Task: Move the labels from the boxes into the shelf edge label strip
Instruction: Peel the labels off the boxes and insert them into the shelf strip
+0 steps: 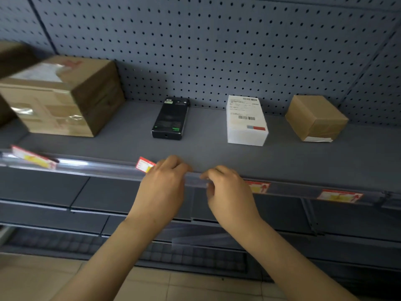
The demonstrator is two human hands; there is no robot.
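Note:
A clear label strip [104, 168] runs along the front edge of the grey shelf [201, 148]. My left hand [162, 187] pinches a red and yellow label [144, 165] at the strip, tilted, in front of the black box [170, 118]. Just to its right, my right hand [230, 192] has its fingers curled on the strip's top edge. Another label [32, 157] pokes up crooked from the strip at far left. Two labels [259, 186] [339, 195] sit flat in the strip on the right.
On the shelf stand a large cardboard box [60, 94] at left, a white box [246, 120] with barcodes and a small brown box [315, 117] at right. A pegboard back wall [217, 51] rises behind. Lower shelves [86, 200] and a tiled floor [195, 285] lie below.

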